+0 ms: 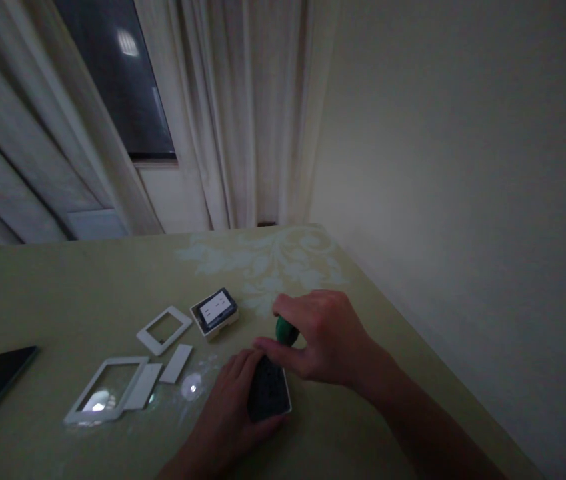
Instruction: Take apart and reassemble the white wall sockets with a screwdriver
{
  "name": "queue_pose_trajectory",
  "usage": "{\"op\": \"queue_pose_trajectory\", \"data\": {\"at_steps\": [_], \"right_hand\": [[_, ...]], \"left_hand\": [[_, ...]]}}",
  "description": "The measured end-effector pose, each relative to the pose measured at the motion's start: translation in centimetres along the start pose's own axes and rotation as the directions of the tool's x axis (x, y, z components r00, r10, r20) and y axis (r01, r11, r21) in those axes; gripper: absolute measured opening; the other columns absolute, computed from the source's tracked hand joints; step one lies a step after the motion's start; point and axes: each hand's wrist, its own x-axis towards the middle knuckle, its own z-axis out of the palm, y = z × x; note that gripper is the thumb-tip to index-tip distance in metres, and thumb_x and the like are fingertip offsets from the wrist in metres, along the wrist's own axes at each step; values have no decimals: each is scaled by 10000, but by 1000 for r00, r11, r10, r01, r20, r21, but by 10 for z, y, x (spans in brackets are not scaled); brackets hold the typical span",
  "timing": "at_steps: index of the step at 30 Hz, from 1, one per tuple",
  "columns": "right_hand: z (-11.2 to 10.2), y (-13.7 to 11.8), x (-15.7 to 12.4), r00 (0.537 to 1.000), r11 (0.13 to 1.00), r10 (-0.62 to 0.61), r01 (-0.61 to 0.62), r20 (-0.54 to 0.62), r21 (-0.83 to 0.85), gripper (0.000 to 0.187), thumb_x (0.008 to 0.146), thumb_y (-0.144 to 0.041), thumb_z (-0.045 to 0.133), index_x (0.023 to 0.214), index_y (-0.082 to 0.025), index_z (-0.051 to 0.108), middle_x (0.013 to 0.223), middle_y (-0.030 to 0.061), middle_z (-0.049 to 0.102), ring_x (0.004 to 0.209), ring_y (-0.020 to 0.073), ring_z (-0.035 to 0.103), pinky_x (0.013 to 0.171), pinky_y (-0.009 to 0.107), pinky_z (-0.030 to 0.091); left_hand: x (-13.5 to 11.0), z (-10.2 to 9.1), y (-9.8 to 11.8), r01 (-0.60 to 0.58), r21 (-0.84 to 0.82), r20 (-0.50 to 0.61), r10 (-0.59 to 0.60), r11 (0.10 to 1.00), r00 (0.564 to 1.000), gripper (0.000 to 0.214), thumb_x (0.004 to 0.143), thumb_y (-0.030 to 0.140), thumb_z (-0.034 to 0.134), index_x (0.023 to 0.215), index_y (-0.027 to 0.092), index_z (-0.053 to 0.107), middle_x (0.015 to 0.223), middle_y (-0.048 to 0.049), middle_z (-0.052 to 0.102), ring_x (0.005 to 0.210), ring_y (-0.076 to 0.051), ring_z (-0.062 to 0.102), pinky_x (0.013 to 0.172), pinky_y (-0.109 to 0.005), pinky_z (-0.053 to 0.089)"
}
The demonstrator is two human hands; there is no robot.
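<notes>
L hand [235, 397] clamps dark block [267, 393] on table [87, 280], prob. to stop it turning; R hand [320, 333] grips green handle [286, 331] over block's far end, likely for downward force. Small frame [151, 341], socket unit [215, 310] sit off left, prob. for clearance.

The table covering [87, 280] is smooth and glossy, mirroring bright spots of light; the white frames [89, 389] and white strips [177, 363] look like smooth plastic; the dark block [267, 390] looks like matt plastic, the green handle [286, 331] smooth. The curtains [223, 100] are matt cloth; the window [117, 80] is glossy glass; the wall [453, 167] looks matt.
</notes>
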Motion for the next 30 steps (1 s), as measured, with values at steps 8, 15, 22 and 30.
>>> {"op": "queue_pose_trajectory", "data": {"at_steps": [8, 15, 22, 30], "right_hand": [[-7, -5, 0, 995, 997, 67, -65, 67, -37, 253, 1003, -450, 606, 1023, -215, 699, 788, 18, 746, 705, 206, 672, 650, 323, 377], [-9, -7, 0, 996, 995, 57, -51, 65, -91, 273, 969, -410, 607, 1125, -202, 691, 860, 42, 757, 766, 224, 683, 641, 328, 359], [-8, -9, 0, 998, 996, 17, -12, 59, -90, 246, 910, -380, 622, 1083, -210, 663, 861, 38, 747, 728, 214, 661, 608, 326, 332], [-11, 3, 2, 987, 997, -31, 19, -156, -79, 144, 1003, -252, 540, 894, -198, 617, 758, 12, 680, 668, 166, 594, 652, 315, 374]], "left_hand": [[-2, 1, -2, -21, 6, -20, 21, 1000, 1000, 791, 761, 356, 913, 1470, 296, 566, 1429, -128, 681, 1281, -402, 655, 1081, -597, 561], [-1, -1, 0, -11, -12, -12, 11, 1000, 1000, 782, 762, 337, 910, 1467, 300, 574, 1444, -133, 666, 1305, -405, 641, 1099, -609, 548], [-1, -1, 2, -11, -13, -7, 10, 1000, 1000, 756, 777, 385, 904, 1460, 291, 593, 1445, -149, 664, 1307, -419, 634, 1107, -627, 539], [-8, -21, -2, -2, 23, 35, 1, 1000, 999, 1071, 725, 417, 947, 1641, 321, 399, 1632, -138, 510, 1476, -422, 502, 1189, -631, 492]]}}
